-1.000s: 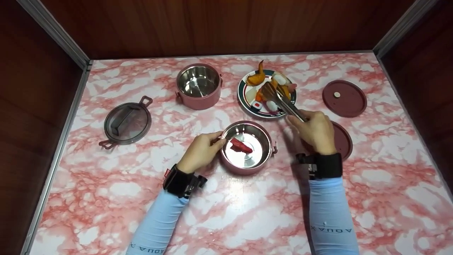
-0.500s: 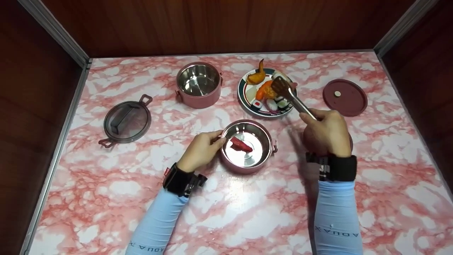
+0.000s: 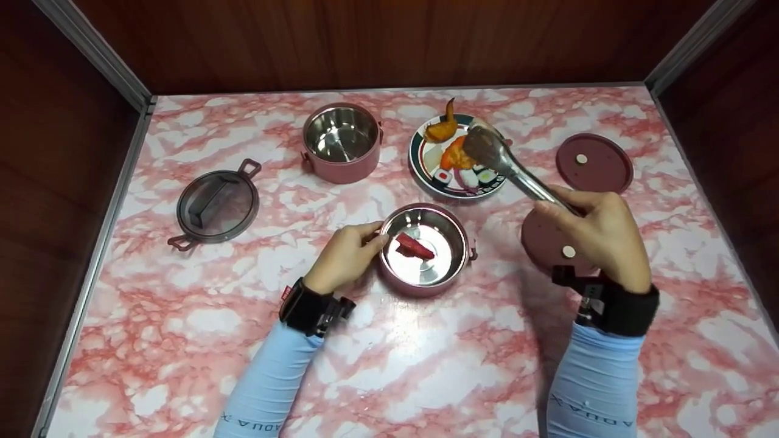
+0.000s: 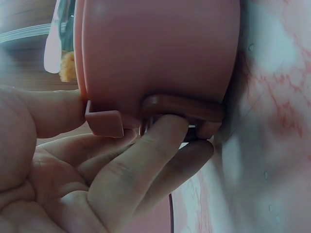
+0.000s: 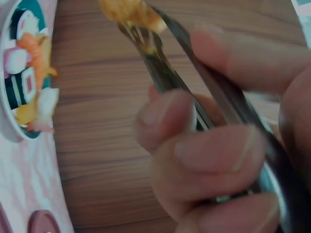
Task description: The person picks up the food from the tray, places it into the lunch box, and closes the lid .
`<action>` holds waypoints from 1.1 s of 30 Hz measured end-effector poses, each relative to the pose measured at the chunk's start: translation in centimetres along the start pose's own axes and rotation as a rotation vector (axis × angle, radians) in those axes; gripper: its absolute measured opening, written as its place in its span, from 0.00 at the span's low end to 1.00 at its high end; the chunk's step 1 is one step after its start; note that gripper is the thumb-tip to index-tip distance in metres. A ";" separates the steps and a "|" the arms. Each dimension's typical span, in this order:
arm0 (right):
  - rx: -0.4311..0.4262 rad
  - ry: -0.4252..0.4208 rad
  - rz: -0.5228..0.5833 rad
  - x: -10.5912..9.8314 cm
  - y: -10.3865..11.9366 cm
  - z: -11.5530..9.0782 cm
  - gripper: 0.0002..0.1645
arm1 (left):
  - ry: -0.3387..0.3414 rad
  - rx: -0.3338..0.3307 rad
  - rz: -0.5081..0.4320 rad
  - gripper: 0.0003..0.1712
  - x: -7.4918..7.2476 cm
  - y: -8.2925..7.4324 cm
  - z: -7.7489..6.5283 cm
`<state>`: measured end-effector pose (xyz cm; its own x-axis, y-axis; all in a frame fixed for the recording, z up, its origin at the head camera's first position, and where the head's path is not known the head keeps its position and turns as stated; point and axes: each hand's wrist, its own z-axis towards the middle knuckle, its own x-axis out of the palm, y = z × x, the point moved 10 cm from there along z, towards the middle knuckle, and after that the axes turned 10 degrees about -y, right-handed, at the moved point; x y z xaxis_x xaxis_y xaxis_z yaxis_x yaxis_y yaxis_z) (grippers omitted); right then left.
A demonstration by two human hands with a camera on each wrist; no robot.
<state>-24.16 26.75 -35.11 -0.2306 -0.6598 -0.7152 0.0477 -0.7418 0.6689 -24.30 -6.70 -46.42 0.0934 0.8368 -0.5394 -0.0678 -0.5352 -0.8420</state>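
In the head view my left hand [image 3: 344, 255] grips the side handle of a pink pot [image 3: 395, 277] with a steel inside. The left wrist view shows a finger hooked in the brown handle [image 4: 182, 107] and the thumb against the pot's rim. A dark red food piece [image 3: 415, 246] lies in the pot. My right hand [image 3: 599, 234] holds metal tongs [image 3: 529, 179] over the food plate [image 3: 415, 163]. In the right wrist view a golden-brown food piece [image 5: 131, 13] is pinched between the tong tips; the tongs mostly hide it in the head view.
On the plate lie a chicken wing [image 3: 443, 129], an orange piece [image 3: 453, 157] and several sushi pieces. A second pink pot [image 3: 344, 172] stands back left. A lid with a clear top [image 3: 234, 210] lies left. Two dark pink round lids [image 3: 599, 173] lie at right.
The tongs have risen from the plate with a food piece between their tips, and my right hand has moved right and slightly towards me. My left hand stays at the pot.
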 end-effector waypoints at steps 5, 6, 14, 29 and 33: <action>-0.101 0.091 0.014 0.2 1.4 -1.1 0.24 | -0.003 0.016 0.005 0.24 -0.1 -0.2 0.0; -0.120 0.129 0.022 0.5 1.7 -1.3 0.23 | -0.005 0.023 0.007 0.24 -0.1 -0.2 0.0; -0.435 0.364 -0.068 4.3 4.7 -3.0 0.15 | -0.024 0.042 0.018 0.21 -0.3 -0.5 0.1; -0.451 0.540 -0.205 8.9 5.3 -3.8 0.13 | -0.020 0.003 0.008 0.21 -0.1 -0.3 0.0; -0.401 0.541 -0.227 9.4 4.9 -3.7 0.13 | -0.018 -0.001 0.013 0.21 0.0 -0.2 0.0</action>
<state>-22.53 16.46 -39.29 0.2327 -0.3740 -0.8977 0.4338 -0.7863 0.4400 -24.27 -6.63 -46.27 0.0750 0.8317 -0.5502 -0.0677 -0.5462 -0.8349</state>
